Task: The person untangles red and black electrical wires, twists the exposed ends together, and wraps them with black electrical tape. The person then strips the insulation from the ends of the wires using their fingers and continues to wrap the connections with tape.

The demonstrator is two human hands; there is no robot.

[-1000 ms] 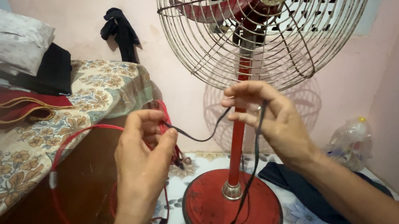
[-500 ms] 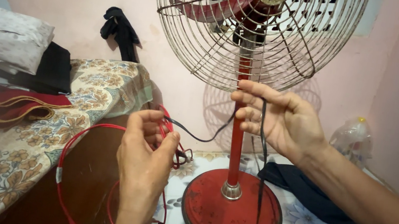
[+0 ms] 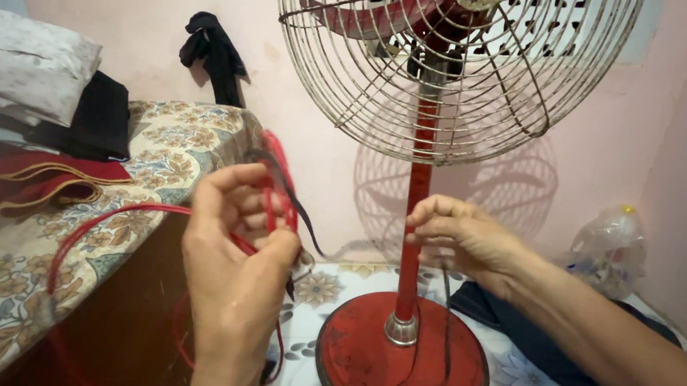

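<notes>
while curled around red wire, left hand grips, right hand pinches black cord, by fan pole

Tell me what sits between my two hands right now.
In the head view, the fan's red pole stands between the left hand and right hand; a black cord spans toward it.

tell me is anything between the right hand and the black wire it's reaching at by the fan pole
Nothing visible does. The right hand is already pinching the black wire, which hangs from its fingers down over the red fan base. The red pole stands just behind the fingers, not between them and the wire.
</notes>
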